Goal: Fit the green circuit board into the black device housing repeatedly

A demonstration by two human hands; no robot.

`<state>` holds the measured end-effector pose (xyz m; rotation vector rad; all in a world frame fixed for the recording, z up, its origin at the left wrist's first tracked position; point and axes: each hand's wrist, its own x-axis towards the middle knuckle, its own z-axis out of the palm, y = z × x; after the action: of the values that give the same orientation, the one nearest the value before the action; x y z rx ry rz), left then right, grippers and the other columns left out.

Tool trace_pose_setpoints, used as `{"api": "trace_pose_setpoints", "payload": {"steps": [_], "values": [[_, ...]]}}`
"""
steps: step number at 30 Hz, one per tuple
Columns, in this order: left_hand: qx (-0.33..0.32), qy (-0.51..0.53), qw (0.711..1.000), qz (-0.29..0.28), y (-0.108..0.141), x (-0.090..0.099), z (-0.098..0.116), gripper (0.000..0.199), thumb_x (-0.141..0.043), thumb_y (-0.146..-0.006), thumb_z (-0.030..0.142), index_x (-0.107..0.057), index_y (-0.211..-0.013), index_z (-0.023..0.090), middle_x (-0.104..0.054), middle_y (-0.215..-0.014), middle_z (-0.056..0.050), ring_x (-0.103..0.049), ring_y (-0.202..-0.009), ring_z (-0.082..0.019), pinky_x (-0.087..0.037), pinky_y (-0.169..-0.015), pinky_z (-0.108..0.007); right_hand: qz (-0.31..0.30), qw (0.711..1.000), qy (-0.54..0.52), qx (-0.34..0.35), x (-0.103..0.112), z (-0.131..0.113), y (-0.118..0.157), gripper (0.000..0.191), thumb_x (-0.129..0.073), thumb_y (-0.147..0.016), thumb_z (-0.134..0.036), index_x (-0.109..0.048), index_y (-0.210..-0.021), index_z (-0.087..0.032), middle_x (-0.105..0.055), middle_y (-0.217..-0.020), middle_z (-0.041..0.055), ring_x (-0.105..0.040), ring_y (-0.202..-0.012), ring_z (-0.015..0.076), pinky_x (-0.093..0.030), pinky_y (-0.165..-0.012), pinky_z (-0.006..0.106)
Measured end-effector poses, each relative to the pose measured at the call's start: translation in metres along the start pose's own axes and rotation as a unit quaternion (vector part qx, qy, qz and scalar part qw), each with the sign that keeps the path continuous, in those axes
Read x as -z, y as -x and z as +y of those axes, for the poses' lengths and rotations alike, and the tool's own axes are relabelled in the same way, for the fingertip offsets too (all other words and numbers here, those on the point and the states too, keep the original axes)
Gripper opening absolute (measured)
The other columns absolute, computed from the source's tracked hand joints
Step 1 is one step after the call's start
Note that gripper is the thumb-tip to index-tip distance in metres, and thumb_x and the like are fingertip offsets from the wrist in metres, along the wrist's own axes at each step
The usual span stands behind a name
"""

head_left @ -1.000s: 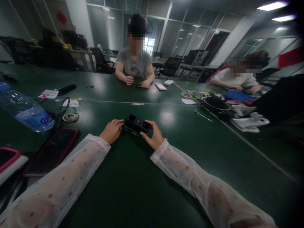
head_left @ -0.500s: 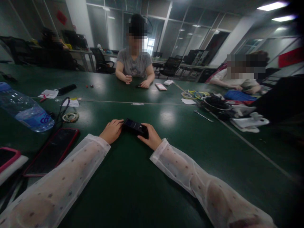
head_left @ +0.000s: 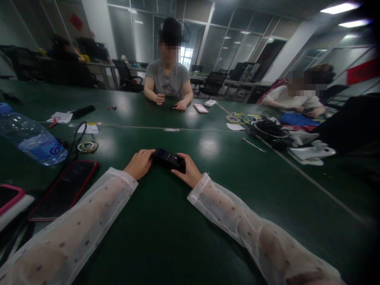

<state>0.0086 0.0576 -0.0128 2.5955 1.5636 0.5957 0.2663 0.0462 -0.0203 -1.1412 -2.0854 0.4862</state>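
A small black box-shaped device (head_left: 168, 158) with a dark screen and tiny light marks lies at a slant on the green tabletop. My right hand (head_left: 188, 170) grips its right end, thumb along the near side and fingers over the far side. At the left end, my left hand (head_left: 140, 164) has its fingers curled over the corner; its thumb is mostly hidden. Both forearms are in sheer white sleeves with dark dots. The exact kind of device cannot be made out in the dim light.
On the left are a water bottle (head_left: 38, 138), a phone in a red case (head_left: 67, 190) and a beaded bracelet (head_left: 87, 147). A wrench (head_left: 253, 145) and a heap of cables (head_left: 270, 128) lie to the right. Across the table sits a person in grey (head_left: 168, 79), another at far right.
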Motion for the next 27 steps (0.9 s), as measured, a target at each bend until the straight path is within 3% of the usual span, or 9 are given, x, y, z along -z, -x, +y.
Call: {"api": "trace_pose_setpoints", "payload": {"steps": [4,10,27], "values": [[0.004,0.001,1.0,0.001,0.0003,0.0,0.0004,0.049,-0.039,-0.094,0.019,-0.03,-0.142,0.014,-0.05,-0.135,-0.013,-0.044,-0.122,-0.026,-0.042,-0.095,-0.043,-0.01,1.0,0.01,-0.008,0.0005,0.0,-0.0002,0.064,-0.07,-0.077,-0.036,-0.04,-0.131,-0.022,-0.053,-0.123,0.0117,-0.055,-0.114,0.0276,-0.049,-0.094,0.053],[-0.011,-0.006,1.0,-0.005,-0.0001,0.0037,0.0024,0.04,-0.039,-0.094,0.018,-0.044,-0.133,0.017,-0.05,-0.136,-0.01,-0.044,-0.123,-0.026,-0.042,-0.095,-0.042,-0.007,1.0,0.023,0.007,0.0018,-0.0024,-0.0014,0.059,-0.07,-0.077,-0.034,-0.043,-0.128,-0.021,-0.056,-0.118,0.011,-0.056,-0.11,0.0268,-0.049,-0.094,0.051],[-0.015,-0.024,1.0,-0.011,-0.0002,0.0011,-0.0001,0.034,-0.039,-0.094,0.018,-0.053,-0.125,0.017,-0.05,-0.136,-0.01,-0.043,-0.123,-0.028,-0.043,-0.094,-0.046,-0.009,1.0,0.007,-0.022,0.0065,-0.0095,-0.0014,0.054,-0.07,-0.077,-0.028,-0.045,-0.124,-0.02,-0.06,-0.114,0.0102,-0.059,-0.106,0.0252,-0.05,-0.092,0.045]]}}
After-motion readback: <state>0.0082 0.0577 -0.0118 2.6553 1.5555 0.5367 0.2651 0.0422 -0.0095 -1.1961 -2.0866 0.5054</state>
